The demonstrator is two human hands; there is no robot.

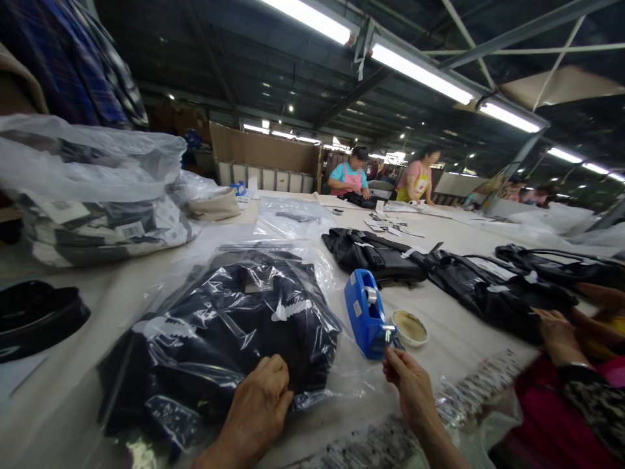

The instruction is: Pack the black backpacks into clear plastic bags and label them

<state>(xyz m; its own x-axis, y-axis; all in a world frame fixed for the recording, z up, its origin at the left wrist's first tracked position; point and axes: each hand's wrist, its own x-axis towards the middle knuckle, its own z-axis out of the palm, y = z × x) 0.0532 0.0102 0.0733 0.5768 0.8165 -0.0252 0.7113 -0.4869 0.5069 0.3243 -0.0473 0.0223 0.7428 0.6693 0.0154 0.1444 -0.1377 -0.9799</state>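
A black handbag [219, 345] lies inside a clear plastic bag [319, 319] on the table in front of me. My left hand [258, 400] presses on the plastic near its front edge, fingers curled in and closed on the film. To the right stands a blue tape dispenser [362, 316], upright and slightly turned. My right hand [407, 384] is at its cutting end, thumb and forefinger pinched together on the end of the clear tape [388, 339]. Beside the dispenser sits a small round tub [410, 327] with a tan content.
More black handbags [375, 254] lie to the right, where a co-worker's hands [559, 335] touch one. At left are a bulging plastic sack [97, 195] and a black strap-like roll [39, 316]. Paper tags [390, 225] lie farther back; two people stand at the far side.
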